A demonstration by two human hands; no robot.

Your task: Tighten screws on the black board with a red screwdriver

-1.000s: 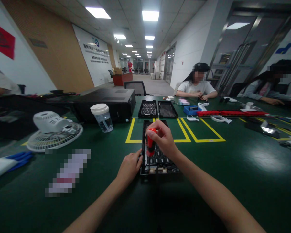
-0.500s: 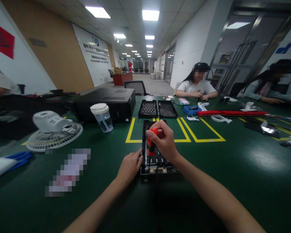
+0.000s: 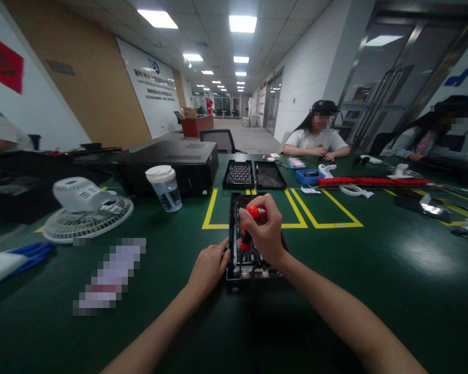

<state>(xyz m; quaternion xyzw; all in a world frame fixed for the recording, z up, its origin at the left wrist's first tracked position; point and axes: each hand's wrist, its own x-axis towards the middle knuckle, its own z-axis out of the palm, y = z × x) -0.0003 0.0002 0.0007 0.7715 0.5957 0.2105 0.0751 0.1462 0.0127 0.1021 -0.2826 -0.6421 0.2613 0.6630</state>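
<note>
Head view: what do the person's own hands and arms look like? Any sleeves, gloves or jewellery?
The left hand and right hand are bare, with no gloves, rings, watch or wristbands visible. Both arms are uncovered down to the picture's lower edge, so no sleeve shows. No markings can be made out.

Glowing bright red on the screwdriver (image 3: pixel 251 212). Showing black all over the tray (image 3: pixel 253 267) beneath it. Repeating black on the two trays (image 3: pixel 271 176) farther back, the left one speckling with rows of pale dots. Spreading glossy dark green across the table (image 3: pixel 374 270), crossing it with yellow lines (image 3: pixel 320 226) in boxes. Standing out white on the fan (image 3: pixel 81 205) and the cup lid (image 3: pixel 159 173); blue on the small box (image 3: pixel 307 178), red on the long bars (image 3: pixel 374 182).
</note>
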